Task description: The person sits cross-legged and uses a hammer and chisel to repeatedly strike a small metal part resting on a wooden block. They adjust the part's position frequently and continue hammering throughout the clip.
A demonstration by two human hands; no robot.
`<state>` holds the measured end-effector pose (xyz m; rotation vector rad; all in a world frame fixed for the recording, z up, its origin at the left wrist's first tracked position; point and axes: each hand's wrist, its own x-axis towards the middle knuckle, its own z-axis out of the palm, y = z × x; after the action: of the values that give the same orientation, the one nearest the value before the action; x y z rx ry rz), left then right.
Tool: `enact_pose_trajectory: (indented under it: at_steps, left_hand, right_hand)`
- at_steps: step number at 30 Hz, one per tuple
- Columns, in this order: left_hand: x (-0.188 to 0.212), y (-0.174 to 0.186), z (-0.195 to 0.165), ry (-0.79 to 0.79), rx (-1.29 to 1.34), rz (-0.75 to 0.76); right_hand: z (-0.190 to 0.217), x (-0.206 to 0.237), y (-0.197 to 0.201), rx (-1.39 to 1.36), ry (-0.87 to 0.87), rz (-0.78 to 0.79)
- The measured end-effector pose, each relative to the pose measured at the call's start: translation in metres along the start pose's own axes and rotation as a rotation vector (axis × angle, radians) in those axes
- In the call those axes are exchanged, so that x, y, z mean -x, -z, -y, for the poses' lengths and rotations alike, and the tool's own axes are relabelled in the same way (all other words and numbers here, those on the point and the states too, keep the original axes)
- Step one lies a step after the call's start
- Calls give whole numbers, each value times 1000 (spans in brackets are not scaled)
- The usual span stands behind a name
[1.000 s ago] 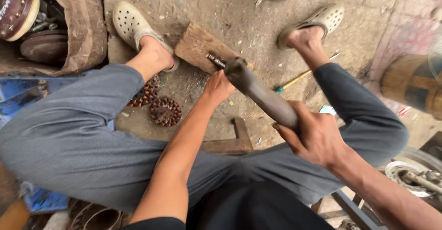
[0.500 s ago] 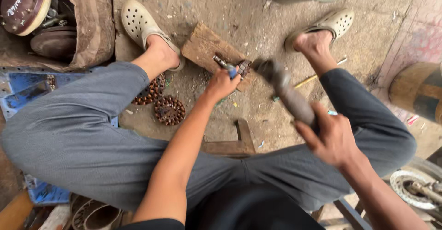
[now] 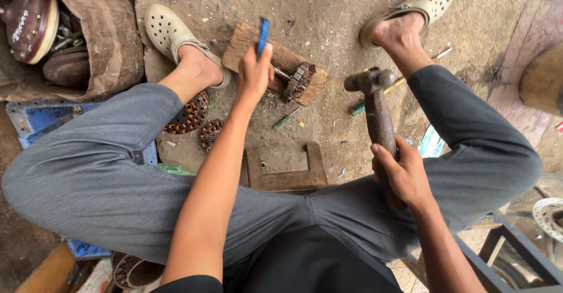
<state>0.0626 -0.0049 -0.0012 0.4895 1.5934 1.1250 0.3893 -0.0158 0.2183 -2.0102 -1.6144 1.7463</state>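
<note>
Screwdriver [image 3: 263,35]: blue handle, gripped upright in the left hand [image 3: 253,73], tip at the round toothed metal part [image 3: 298,82].
Metal part: lies on a wooden block [image 3: 246,43] on the floor [image 3: 328,11].
Hammer [image 3: 375,108]: right hand [image 3: 404,175] closed around its handle, head beside the block.

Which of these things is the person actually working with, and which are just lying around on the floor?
In use: hammer in right hand; blue-handled tool in left hand; toothed metal core; wooden block.

Lying about: copper coils; green screwdriver; wooden frame; brown dome cover.
</note>
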Motion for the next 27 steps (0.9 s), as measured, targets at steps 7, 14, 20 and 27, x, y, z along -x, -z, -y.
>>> enact_pose_trajectory:
  at_steps: [7, 14, 20, 27]
  left_hand:
    - [5, 15, -9, 2, 132, 177]
    - [14, -2, 11, 30, 39, 185]
    - [22, -12, 21, -31, -254, 93]
    - [32, -20, 29, -230, -310, 37]
  right_hand:
    - [-2, -2, 0, -160, 38, 15]
    - [-2, -4, 3, -153, 4, -18]
    - [2, -4, 1, -169, -1, 1]
    - [0, -8, -1, -151, -10, 12]
